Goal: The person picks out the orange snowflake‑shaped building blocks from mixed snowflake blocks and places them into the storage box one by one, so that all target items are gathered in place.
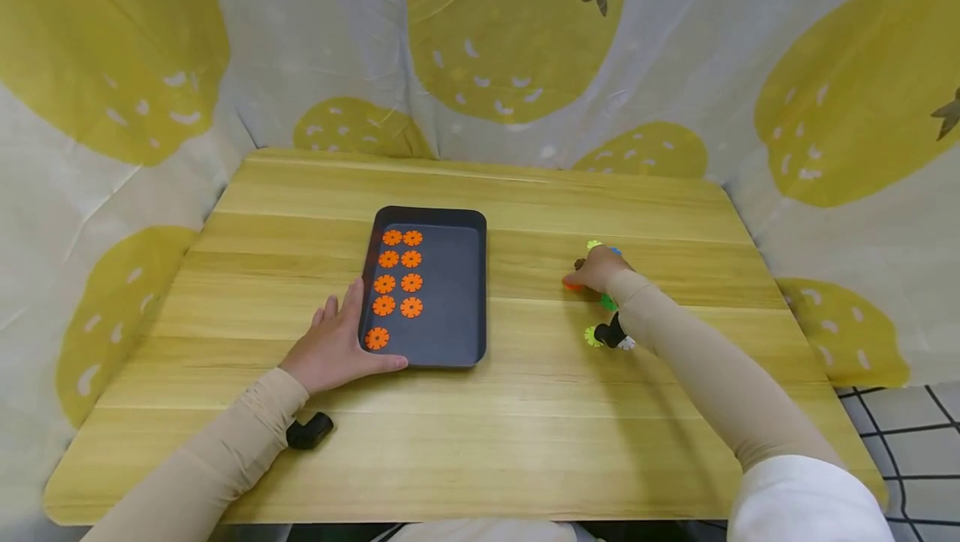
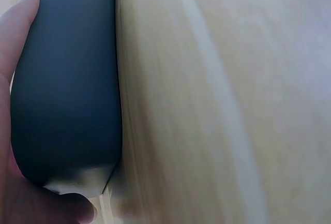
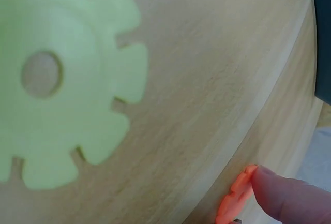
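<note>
A dark baking tray (image 1: 453,292) lies on the wooden table, left of centre. Several orange notched discs (image 1: 411,283) stand in two columns along its left half. My left hand (image 1: 333,350) rests at the tray's near-left corner, fingers along the left side and thumb stretched along the front rim. Over on the right, my right hand (image 1: 600,268) pinches an orange disc (image 3: 235,198) by its edge; the disc looks tilted, and one digit shows against it. A light green disc (image 3: 88,94) fills the left of the right wrist view, below that wrist.
Around the right hand lie loose discs: yellow-green (image 1: 594,244), blue (image 1: 617,251), brown (image 1: 579,263), green (image 1: 608,303) and white (image 1: 627,343), some partly covered. A patterned curtain (image 1: 360,33) hangs around the table (image 1: 525,434). Each wrist wears a black camera.
</note>
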The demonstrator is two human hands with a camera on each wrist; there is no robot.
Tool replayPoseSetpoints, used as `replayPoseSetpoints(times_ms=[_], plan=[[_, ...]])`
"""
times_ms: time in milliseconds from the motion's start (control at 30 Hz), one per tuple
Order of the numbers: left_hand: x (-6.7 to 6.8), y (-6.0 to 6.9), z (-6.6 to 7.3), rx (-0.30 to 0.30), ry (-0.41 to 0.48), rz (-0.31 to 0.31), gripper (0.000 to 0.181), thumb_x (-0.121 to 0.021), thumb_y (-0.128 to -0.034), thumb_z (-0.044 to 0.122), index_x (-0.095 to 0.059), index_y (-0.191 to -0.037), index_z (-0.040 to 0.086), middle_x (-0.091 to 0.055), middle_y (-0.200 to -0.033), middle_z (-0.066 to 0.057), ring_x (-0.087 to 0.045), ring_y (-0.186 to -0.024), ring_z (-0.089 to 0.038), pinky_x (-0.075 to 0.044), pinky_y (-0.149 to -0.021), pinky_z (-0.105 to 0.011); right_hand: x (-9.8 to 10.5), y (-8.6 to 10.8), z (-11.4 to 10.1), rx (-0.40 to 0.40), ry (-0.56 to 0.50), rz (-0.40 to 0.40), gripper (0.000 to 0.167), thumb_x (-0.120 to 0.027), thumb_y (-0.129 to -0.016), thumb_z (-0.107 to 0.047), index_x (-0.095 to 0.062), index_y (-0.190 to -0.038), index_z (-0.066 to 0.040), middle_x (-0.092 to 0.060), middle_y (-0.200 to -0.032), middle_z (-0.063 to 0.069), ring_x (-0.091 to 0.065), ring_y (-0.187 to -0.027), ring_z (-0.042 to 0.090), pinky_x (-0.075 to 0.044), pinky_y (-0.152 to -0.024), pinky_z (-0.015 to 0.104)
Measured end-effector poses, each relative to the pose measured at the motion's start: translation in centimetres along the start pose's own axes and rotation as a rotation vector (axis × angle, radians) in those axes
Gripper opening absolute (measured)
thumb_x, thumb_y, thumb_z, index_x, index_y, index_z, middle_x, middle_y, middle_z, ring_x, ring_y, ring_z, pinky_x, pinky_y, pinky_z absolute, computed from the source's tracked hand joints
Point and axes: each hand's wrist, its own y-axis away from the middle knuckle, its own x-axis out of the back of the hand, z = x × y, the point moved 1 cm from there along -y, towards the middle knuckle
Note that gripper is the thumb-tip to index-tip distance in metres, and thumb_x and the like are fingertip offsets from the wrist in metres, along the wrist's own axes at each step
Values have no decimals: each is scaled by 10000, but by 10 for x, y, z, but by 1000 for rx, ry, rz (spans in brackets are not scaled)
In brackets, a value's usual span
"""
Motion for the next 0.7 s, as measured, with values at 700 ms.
replayPoseSetpoints(times_ms=[700], plan=[[1, 0, 1, -2, 4, 1, 1509, -741, -639, 842, 122, -1628, 97, -99, -1691, -259, -43, -1518, -594, -75, -1233, -674, -4, 9, -1, 40, -21, -98, 695, -623, -964, -362, -444, -1490, 56, -289, -1648, 168, -289, -1514, 441, -367, -1200, 528]])
